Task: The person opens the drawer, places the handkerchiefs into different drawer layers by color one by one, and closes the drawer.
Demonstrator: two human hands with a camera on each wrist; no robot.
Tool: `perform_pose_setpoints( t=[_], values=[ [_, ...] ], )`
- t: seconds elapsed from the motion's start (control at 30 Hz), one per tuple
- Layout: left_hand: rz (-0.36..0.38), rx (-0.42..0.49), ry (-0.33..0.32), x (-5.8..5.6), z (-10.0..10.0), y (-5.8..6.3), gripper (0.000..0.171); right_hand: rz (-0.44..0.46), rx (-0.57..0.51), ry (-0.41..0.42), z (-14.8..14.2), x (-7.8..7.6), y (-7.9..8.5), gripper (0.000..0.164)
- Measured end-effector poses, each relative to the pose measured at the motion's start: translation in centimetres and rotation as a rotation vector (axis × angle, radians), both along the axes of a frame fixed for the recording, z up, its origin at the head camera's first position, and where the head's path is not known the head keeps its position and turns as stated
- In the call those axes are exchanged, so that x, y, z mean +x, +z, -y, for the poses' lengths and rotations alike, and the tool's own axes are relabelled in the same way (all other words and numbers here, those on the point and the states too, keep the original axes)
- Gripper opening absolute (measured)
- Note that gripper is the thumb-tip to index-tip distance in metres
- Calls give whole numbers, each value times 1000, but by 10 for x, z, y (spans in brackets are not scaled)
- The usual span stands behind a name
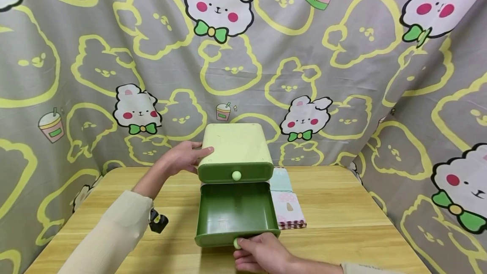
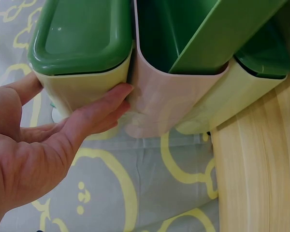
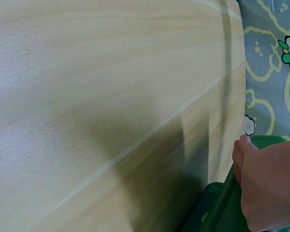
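A small three-tier drawer cabinet stands on the table, with cream top and bottom tiers and a pink middle one. Its green middle drawer is pulled well out, and nothing shows inside. My left hand grips the top tier from its left side, thumb over the top and fingers along the side wall. At the drawer's front, my right hand pinches the pale round knob. The top drawer, with a similar knob, is closed. In the right wrist view the right hand partly covers the drawer front.
Folded patterned cloths lie just right of the cabinet. A small black item shows by the left sleeve. Behind the wooden table hangs a grey cartoon-print curtain, which also runs along both sides.
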State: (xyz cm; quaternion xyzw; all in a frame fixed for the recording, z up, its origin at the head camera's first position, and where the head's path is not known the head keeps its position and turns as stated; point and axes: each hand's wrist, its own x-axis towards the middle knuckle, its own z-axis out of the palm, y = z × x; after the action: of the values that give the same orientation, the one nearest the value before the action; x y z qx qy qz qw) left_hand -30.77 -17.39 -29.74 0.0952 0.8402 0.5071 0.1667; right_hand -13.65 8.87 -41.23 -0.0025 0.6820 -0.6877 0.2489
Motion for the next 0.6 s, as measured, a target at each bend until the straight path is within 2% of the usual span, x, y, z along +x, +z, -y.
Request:
perform_pose_setpoints(
  t=[0.4, 0.6],
  values=[
    [-1, -3, 0, -1, 2, -1, 81, -4, 35, 13, -1, 1, -1, 35],
    [-1, 4, -1, -1, 1, -1, 80, -37, 129, 128, -6, -1, 8, 34]
  ],
)
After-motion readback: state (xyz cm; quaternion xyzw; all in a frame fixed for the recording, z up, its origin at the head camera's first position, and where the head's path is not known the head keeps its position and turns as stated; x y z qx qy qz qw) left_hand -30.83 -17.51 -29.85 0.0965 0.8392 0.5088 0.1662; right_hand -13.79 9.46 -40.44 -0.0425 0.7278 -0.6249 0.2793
